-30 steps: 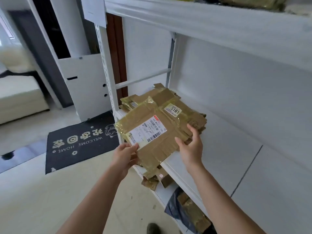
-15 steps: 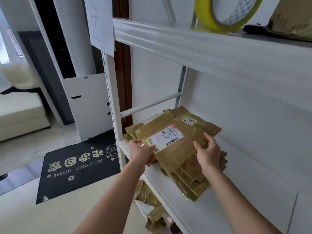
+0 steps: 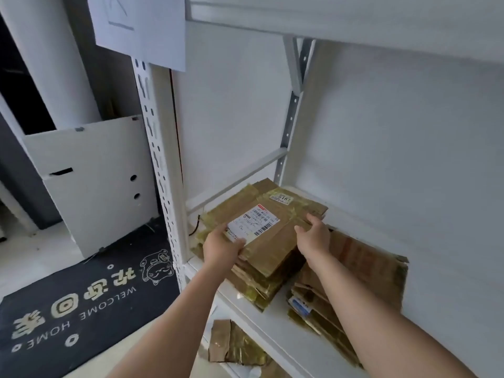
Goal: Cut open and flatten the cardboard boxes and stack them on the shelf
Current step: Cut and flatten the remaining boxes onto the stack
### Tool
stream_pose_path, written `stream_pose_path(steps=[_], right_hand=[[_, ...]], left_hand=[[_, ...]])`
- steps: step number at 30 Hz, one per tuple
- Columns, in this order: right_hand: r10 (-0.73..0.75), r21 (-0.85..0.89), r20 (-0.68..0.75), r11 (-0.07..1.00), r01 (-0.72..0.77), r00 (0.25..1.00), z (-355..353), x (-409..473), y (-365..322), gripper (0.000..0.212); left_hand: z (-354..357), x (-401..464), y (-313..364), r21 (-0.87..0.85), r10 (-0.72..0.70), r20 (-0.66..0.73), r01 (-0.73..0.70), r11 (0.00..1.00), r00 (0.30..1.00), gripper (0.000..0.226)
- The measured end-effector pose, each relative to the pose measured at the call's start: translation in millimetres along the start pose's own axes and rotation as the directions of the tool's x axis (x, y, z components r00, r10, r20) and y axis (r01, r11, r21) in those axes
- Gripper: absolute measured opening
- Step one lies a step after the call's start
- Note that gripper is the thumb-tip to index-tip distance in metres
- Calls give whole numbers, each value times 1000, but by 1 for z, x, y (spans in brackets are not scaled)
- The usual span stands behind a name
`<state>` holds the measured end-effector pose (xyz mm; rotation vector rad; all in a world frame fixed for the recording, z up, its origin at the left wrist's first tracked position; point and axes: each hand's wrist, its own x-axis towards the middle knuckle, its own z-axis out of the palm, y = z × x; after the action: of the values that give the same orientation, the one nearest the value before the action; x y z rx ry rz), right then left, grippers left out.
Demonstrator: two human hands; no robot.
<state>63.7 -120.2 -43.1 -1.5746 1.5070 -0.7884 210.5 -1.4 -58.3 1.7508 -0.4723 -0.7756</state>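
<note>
- On the white metal shelf [image 3: 275,317], at its left end, sits a pile of flattened cardboard boxes [image 3: 261,279] with shiny brown tape on them.
- Both hands hold the top flat box [image 3: 268,236] of that pile, one hand at each side, so the hands are apart.
- The left hand [image 3: 222,248] grips the near left edge of the top flat box, with the thumb lying on top by the white shipping label [image 3: 253,223].
- The right hand [image 3: 313,236] grips the right edge of the same box, with its fingers curled over the edge.
- A small yellow sticker [image 3: 281,198] with numbers sits on the far end of the cardboard, past the shipping label.
- Just to the right of the pile is a second pile of flat cardboard [image 3: 354,285], partly hidden under the right arm.
- Under the shelf, lower down, more taped cardboard pieces [image 3: 234,347] lie in a messy heap.
- A sheet of white paper [image 3: 140,25] hangs by the top of the shelf's front post [image 3: 161,165], which has rows of slots.
- A black mat [image 3: 81,304] with "WELCOME HOME" on it lies on the floor to the left.
- Behind the mat stands a white board [image 3: 95,181] with two round holes.
</note>
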Motion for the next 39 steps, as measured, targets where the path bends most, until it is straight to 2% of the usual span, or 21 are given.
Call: stream_pose_path(steps=[3,5,7,9,10,12,15,18,21,24,27,29,32,35,37,39], right_hand=[[30,-190,11,981,-27,999,18,4,7,56],[29,-336,7,942,-24,1000,28,8,6,52],[3,-532,-18,847,-12,1000,36,8,2,44],[-121,-745,-27,664,60,992,42,3,0,38],[-204,-794,11,593,132,979,44,3,-1,39],[-214,-759,159,598,258,964,44,5,-2,57],[21,-727,442,594,344,897,40,11,0,92],[210,-723,536,615,316,817,36,19,1,126],[297,-743,546,604,289,784,38,24,4,135],[308,-770,517,575,276,799,46,24,7,130],[271,-771,482,582,257,833,49,12,5,117],[182,-739,468,617,270,865,46,-4,3,100],[-104,-694,410,608,384,906,34,-34,2,76],[-347,-723,306,522,453,887,8,-64,7,68],[-358,-755,245,513,409,901,-15,-84,13,65],[-301,-777,197,532,336,933,-42,-103,23,64]], left_hand=[[-4,19,-17,185,64,95,-81,979,993,61],[-6,28,-21,327,122,123,-156,932,985,56],[-6,34,-19,561,188,133,-231,795,973,53],[-4,42,-17,752,264,188,-311,581,946,61],[-3,47,-16,784,297,260,-380,491,919,69],[-2,57,-13,765,263,426,-500,405,865,82],[-2,75,-15,720,56,574,-536,441,817,82],[-1,84,-20,701,1,602,-530,477,798,82],[2,87,-27,719,-8,601,-535,444,799,81],[7,85,-29,757,-10,582,-538,371,813,80],[10,73,-23,786,2,556,-527,323,831,78],[10,61,-15,793,44,524,-506,338,850,72],[7,42,0,706,148,545,-548,449,825,60],[3,20,13,550,296,580,-633,545,759,60],[4,1,18,496,335,618,-684,535,711,67],[10,-20,20,500,325,640,-698,512,697,72]])
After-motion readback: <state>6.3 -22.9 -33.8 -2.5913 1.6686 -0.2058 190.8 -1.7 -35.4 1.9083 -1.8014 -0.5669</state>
